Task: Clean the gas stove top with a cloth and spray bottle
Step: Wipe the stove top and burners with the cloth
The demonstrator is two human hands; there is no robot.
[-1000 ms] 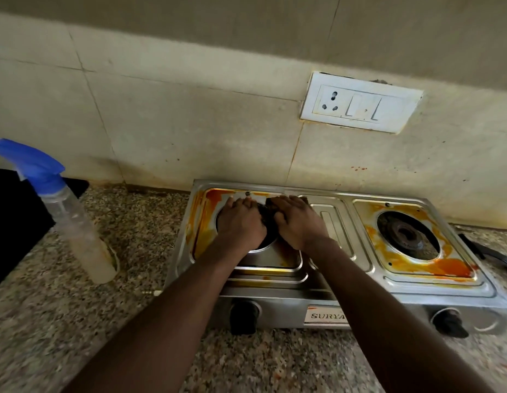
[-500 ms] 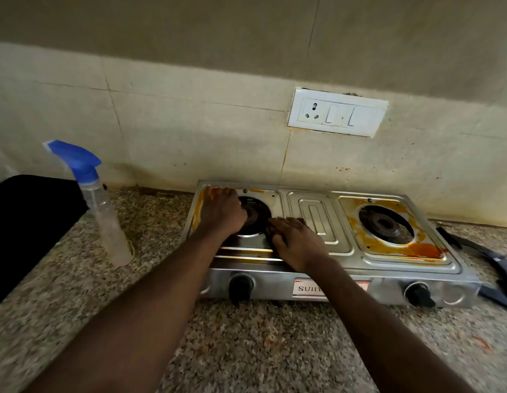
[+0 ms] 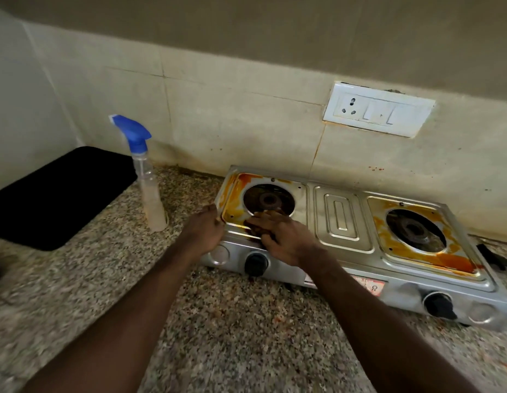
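A black mat (image 3: pixel 56 194) is lying at the far left of the granite surface (image 3: pixel 246 321), with the spray bottle (image 3: pixel 148 191) standing upright just beside it. The left hand (image 3: pixel 202 231) is resting against the front-left corner of the gas stove (image 3: pixel 343 219) — its grip is too blurred to tell. The right hand (image 3: pixel 280 236) is pressing a dark cloth (image 3: pixel 256 226) onto the front rim of the left burner tray, its grip slack, fingers nearly flat. Orange stains are ringing the right burner (image 3: pixel 415 231).
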